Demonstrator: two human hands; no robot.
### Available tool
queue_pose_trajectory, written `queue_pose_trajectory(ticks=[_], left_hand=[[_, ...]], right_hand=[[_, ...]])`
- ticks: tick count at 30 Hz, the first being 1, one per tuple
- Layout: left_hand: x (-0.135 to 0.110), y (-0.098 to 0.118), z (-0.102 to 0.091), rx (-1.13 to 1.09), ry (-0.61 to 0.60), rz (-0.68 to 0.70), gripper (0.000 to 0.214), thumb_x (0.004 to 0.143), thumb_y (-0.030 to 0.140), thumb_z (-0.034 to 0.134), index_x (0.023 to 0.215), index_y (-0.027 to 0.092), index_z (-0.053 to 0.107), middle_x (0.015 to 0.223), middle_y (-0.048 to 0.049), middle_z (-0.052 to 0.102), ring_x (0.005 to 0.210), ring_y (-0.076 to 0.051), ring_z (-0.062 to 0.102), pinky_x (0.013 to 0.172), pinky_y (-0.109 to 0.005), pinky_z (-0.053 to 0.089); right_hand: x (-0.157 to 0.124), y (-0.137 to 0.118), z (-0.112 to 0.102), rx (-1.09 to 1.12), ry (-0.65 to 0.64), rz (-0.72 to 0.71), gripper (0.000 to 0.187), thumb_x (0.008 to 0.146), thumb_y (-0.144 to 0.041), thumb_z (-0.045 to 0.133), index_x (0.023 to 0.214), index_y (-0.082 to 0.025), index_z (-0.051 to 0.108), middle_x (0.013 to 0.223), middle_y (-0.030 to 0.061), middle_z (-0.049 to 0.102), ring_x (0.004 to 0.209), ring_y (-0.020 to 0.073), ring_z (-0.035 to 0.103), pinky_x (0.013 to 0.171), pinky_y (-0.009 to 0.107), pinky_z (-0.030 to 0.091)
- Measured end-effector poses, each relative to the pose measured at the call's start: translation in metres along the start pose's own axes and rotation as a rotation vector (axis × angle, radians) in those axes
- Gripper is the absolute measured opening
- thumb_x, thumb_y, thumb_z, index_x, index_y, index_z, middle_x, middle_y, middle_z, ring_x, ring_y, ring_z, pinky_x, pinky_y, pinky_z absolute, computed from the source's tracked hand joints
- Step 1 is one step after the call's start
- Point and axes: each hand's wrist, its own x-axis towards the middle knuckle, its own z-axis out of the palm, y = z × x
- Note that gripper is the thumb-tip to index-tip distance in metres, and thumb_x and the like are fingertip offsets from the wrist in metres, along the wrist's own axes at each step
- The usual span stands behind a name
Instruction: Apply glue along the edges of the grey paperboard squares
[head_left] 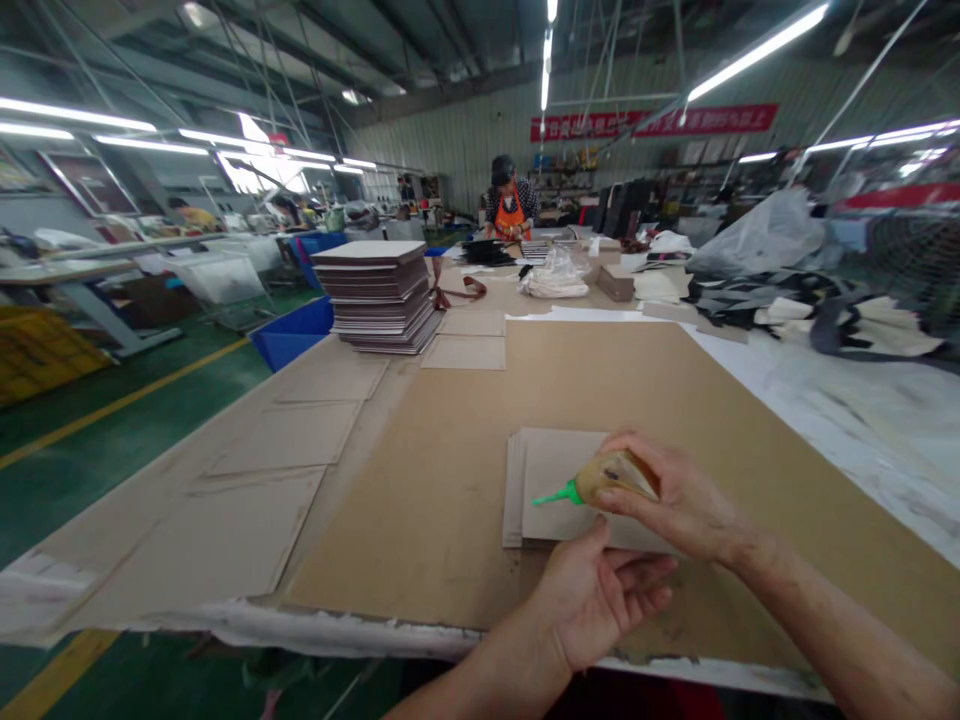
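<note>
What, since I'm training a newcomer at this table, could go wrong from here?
The right hand holds the squeeze bottle with its green nozzle over the top board; a stray squeeze might drip there. The left hand is at the near edge of the low board stack, whose left edges are staggered; a nudge could spread them. The tall board stack has uneven sides and might slide if bumped.

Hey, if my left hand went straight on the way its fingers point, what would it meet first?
Your left hand would probably meet your right wrist first. Depth is hard to judge, though: if that wrist is raised high enough, the hand might pass beneath it.
</note>
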Motion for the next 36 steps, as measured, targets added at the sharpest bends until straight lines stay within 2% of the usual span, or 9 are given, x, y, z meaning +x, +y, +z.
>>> queue_pose_trajectory(ticks=[7,11,16,19,24,29,34,36], left_hand=[[0.004,-0.002,-0.001,0.022,-0.001,0.034,0.041,0.098,0.032,0.037,0.106,0.002,0.063,0.095,-0.0162,0.068,0.085,-0.022,0.067,0.07,-0.031,0.05],[0.004,-0.003,-0.004,0.012,-0.035,0.028,0.049,0.098,0.038,0.035,0.108,-0.001,0.063,0.102,-0.0197,0.067,0.093,-0.025,0.065,0.073,-0.031,0.05],[0.004,-0.004,-0.007,0.022,-0.047,0.027,0.046,0.098,0.032,0.033,0.109,-0.001,0.062,0.102,-0.0202,0.067,0.093,-0.025,0.066,0.073,-0.032,0.05],[0.005,-0.004,-0.008,0.01,-0.058,0.021,0.052,0.098,0.038,0.033,0.11,-0.003,0.062,0.107,-0.0219,0.065,0.096,-0.027,0.065,0.074,-0.032,0.051],[0.007,-0.004,-0.009,0.017,-0.059,0.031,0.044,0.096,0.033,0.039,0.111,0.0,0.062,0.101,-0.0194,0.068,0.093,-0.026,0.067,0.072,-0.031,0.05],[0.006,-0.005,-0.008,0.004,-0.049,0.028,0.052,0.097,0.038,0.034,0.108,-0.003,0.063,0.101,-0.021,0.067,0.094,-0.027,0.067,0.072,-0.032,0.05],[0.004,-0.005,-0.005,0.011,-0.038,0.024,0.043,0.096,0.033,0.039,0.105,-0.001,0.064,0.097,-0.018,0.068,0.091,-0.026,0.067,0.073,-0.032,0.049],[0.004,-0.005,-0.006,0.002,-0.047,0.025,0.046,0.097,0.036,0.036,0.106,-0.001,0.063,0.097,-0.0186,0.068,0.092,-0.027,0.067,0.074,-0.032,0.048]], right_hand=[[0.005,-0.014,-0.001,-0.053,-0.129,-0.148,0.021,0.089,-0.04,0.061,0.101,-0.024,0.055,0.096,0.001,0.057,0.083,0.0189,0.054,0.075,0.032,0.04],[0.008,-0.019,-0.004,-0.117,-0.107,-0.117,0.02,0.089,-0.04,0.06,0.097,-0.022,0.056,0.093,0.0023,0.058,0.08,0.0192,0.053,0.071,0.032,0.04],[0.013,-0.023,-0.009,-0.101,-0.181,-0.12,0.021,0.088,-0.042,0.06,0.096,-0.023,0.058,0.095,0.0032,0.06,0.084,0.0209,0.055,0.072,0.033,0.04],[0.016,-0.024,-0.012,-0.098,-0.181,-0.114,0.021,0.088,-0.042,0.061,0.095,-0.023,0.058,0.093,0.0025,0.06,0.082,0.0203,0.055,0.071,0.032,0.04],[0.019,-0.023,-0.012,-0.071,-0.218,-0.115,0.022,0.087,-0.043,0.062,0.094,-0.023,0.057,0.094,0.0025,0.059,0.083,0.0211,0.054,0.071,0.032,0.039],[0.02,-0.022,-0.01,-0.061,-0.182,-0.078,0.022,0.086,-0.042,0.062,0.094,-0.023,0.057,0.091,0.0016,0.059,0.081,0.0201,0.054,0.07,0.032,0.039],[0.022,-0.023,-0.01,-0.079,-0.214,-0.071,0.02,0.085,-0.042,0.062,0.093,-0.024,0.058,0.089,0.0007,0.059,0.08,0.0201,0.054,0.068,0.032,0.038],[0.024,-0.021,-0.01,-0.101,-0.202,-0.087,0.02,0.086,-0.041,0.062,0.094,-0.024,0.057,0.09,0.0002,0.059,0.08,0.0195,0.054,0.069,0.032,0.039]])
